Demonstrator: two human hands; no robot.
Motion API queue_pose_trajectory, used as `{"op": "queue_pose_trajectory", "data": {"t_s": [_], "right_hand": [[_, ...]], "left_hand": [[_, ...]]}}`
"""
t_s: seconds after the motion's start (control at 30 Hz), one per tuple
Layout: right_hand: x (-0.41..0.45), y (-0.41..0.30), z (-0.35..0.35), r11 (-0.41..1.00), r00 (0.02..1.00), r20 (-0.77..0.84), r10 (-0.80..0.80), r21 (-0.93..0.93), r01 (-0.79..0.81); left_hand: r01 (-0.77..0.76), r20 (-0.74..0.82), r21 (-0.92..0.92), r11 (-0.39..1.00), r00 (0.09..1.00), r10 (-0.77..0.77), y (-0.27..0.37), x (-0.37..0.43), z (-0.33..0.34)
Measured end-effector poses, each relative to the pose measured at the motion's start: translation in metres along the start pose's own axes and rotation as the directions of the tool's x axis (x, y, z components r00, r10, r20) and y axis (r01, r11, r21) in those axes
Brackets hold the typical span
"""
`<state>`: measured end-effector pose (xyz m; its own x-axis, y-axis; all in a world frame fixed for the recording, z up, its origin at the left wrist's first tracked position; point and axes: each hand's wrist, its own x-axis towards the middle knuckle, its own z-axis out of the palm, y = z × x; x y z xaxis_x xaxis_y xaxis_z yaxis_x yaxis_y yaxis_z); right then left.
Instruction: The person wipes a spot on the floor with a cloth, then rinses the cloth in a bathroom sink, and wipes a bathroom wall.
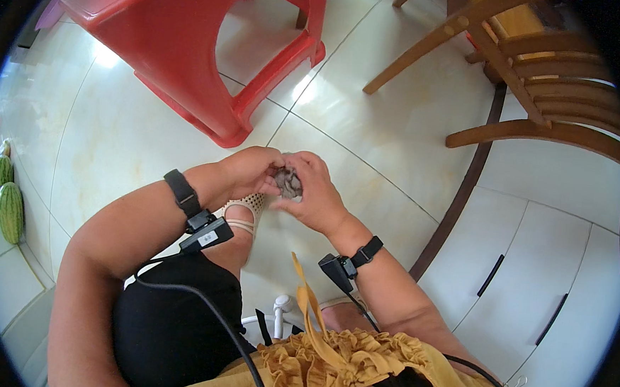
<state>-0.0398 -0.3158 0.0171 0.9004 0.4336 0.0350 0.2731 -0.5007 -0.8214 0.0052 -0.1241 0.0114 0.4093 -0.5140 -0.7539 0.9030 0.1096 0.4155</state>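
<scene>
A small bundle of crumpled grey material (289, 183), possibly cloth, is held between my two hands over the floor. My left hand (255, 173) grips its left side with curled fingers. My right hand (314, 194) cups its right side, fingers over the top and thumb below. The hands nearly touch at the bundle's upper edge, and they hide part of it. Each wrist wears a black strap with a small cabled device. Below my left hand is a foot in a cream woven shoe (245, 213).
A red plastic stool (170, 41) stands ahead on the tiled floor (345, 137). Wooden chairs (558, 131) are at the upper right, above white cabinet doors (513, 270) with black handles. Watermelons (10, 212) lie at the far left. A white metal frame (281, 309) shows beneath me.
</scene>
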Motion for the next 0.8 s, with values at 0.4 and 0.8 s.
{"op": "queue_pose_trajectory", "data": {"t_s": [0.4,0.8], "right_hand": [[-0.015,0.138,0.007,0.989,0.945,-0.294,0.143,0.011,-0.146],[-0.001,0.130,0.068,0.952,0.995,0.027,-0.096,-0.290,0.100]], "left_hand": [[0.007,-0.047,0.339,0.941,0.999,0.009,0.006,-0.032,-0.007],[0.031,-0.097,0.373,0.927,0.995,0.006,-0.004,-0.032,-0.023]]}}
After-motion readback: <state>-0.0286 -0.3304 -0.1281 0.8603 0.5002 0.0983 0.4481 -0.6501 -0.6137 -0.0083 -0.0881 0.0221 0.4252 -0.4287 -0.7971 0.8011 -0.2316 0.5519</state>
